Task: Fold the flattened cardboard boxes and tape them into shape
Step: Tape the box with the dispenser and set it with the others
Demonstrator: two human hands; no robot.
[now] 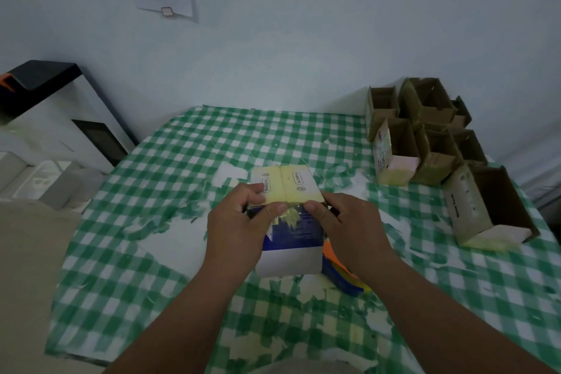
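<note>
Head view, looking down over both forearms. Small box (pixel 288 222) stands at table centre, bottom end up, its two yellowish flaps closed and meeting along a middle seam. Near face is blue print over a white band.

My left hand (pixel 239 231) wraps the box's 9 o'clock side, fingers curled round the top corner, thumb pressed flat on the near top edge. My right hand (pixel 349 228) holds the 3 o'clock side, thumb also pressed down at that edge. Between the two thumbs sits a crinkled bit of clear tape (pixel 293 215), folded over from the flap seam onto the blue face. Judgement: I am rubbing the tape end down.

Checked tablecloth (pixel 151 222) is torn in many places, white showing through. Finished boxes (pixel 425 130) sit piled at 2 o'clock, well apart, open ends up or sideways. Something orange and blue (pixel 340 270) lies just beside the box at 4 o'clock; cannot tell what it is.

Risks from here:
- Tape already wrinkled; a poor bond could let the flaps spring open.
- Uneven thumb pressure could skew the seam or dent the thin card.
- Tape could catch on the torn cloth if the box gets dragged.
</note>
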